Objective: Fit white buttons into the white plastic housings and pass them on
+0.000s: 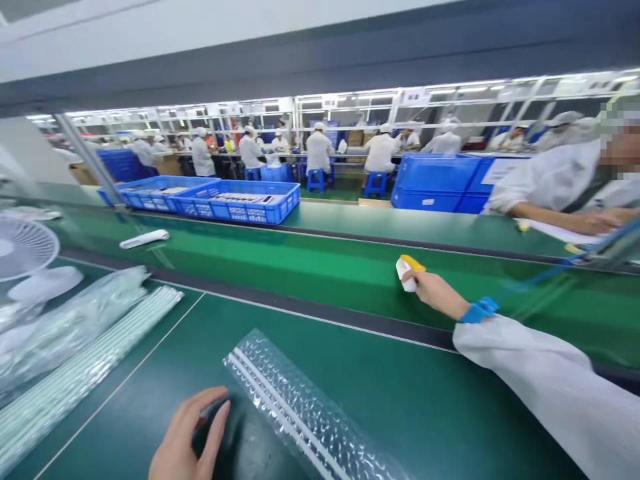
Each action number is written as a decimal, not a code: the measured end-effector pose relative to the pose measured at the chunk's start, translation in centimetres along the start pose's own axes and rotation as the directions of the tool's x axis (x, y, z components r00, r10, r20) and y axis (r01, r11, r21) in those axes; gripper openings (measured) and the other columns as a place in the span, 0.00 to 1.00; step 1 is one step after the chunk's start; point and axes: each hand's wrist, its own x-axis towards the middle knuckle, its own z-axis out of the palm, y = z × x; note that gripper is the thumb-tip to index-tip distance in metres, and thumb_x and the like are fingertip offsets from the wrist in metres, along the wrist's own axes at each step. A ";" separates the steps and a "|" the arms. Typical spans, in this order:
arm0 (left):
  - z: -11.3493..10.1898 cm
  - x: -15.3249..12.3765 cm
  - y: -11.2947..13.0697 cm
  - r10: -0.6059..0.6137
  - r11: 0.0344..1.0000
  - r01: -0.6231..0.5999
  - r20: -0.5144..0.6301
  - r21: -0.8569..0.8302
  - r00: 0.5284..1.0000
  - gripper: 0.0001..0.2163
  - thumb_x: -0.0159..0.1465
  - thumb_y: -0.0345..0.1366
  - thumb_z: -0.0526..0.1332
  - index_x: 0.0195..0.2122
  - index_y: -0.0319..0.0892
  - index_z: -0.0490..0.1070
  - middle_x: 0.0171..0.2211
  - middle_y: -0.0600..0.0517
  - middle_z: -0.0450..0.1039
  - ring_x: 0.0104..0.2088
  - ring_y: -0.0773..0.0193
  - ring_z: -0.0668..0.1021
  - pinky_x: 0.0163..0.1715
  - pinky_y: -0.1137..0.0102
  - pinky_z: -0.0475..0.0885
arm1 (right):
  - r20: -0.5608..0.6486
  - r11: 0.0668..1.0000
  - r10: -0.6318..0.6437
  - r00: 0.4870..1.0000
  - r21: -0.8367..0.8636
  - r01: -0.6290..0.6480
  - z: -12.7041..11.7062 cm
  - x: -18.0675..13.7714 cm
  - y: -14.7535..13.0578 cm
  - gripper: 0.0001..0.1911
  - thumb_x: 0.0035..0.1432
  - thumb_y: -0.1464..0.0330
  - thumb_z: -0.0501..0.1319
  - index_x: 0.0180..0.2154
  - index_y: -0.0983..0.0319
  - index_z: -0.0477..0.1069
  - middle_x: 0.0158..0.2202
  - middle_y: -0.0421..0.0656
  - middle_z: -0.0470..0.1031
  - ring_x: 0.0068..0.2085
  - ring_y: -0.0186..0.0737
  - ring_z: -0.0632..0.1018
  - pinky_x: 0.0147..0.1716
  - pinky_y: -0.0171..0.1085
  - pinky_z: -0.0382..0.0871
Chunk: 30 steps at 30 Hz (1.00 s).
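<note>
My right hand (434,293), with a blue band at the wrist, reaches over the bright green belt and grips a small white and yellow piece (406,275). The exact kind of that piece is unclear, since my fingers cover part of it. Low in the view, my left hand (190,437) has its thumb and fingers apart with nothing between them. Just right of it, a clear bubble-wrap sleeve (305,407) with white strips inside lies slanted on the dark green table. Further back on the belt rests a slim white device (145,239).
Bundled pale tubes in clear plastic (95,367) lie at left, near a white fan (25,247). Blue baskets (257,203) stand beyond the green belt (300,263). A co-worker's white sleeve (560,177) is across at right. An overhead beam (320,60) spans the top.
</note>
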 end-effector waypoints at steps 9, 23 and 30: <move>2.4 1.4 2.3 0.024 0.989 -0.023 -0.003 0.146 1.000 0.24 0.57 0.51 0.51 0.47 0.36 0.62 0.41 0.41 0.64 0.44 0.46 0.67 0.41 0.50 0.67 | 0.080 0.823 -0.399 0.913 0.472 0.318 4.3 -5.1 -13.2 0.13 0.53 0.76 0.51 0.40 0.57 0.65 0.44 0.40 0.72 0.46 0.38 0.73 0.44 0.36 0.67; 3.0 0.3 4.9 0.156 0.986 -0.158 0.040 0.059 0.987 0.11 0.61 0.42 0.52 0.42 0.44 0.65 0.42 0.47 0.64 0.44 0.53 0.67 0.43 0.55 0.66 | 0.162 0.815 -0.387 0.908 0.520 0.255 5.5 -7.3 -11.9 0.31 0.40 0.82 0.45 0.44 0.56 0.68 0.50 0.40 0.69 0.52 0.42 0.67 0.51 0.49 0.58; 2.2 -1.4 5.6 0.034 0.994 -0.049 0.156 0.094 0.987 0.14 0.60 0.47 0.52 0.41 0.45 0.66 0.40 0.46 0.67 0.42 0.51 0.70 0.35 0.56 0.72 | -0.028 0.867 -0.236 0.971 0.446 0.224 4.2 -10.4 -13.8 0.19 0.53 0.74 0.51 0.45 0.51 0.64 0.44 0.41 0.71 0.45 0.45 0.72 0.46 0.48 0.64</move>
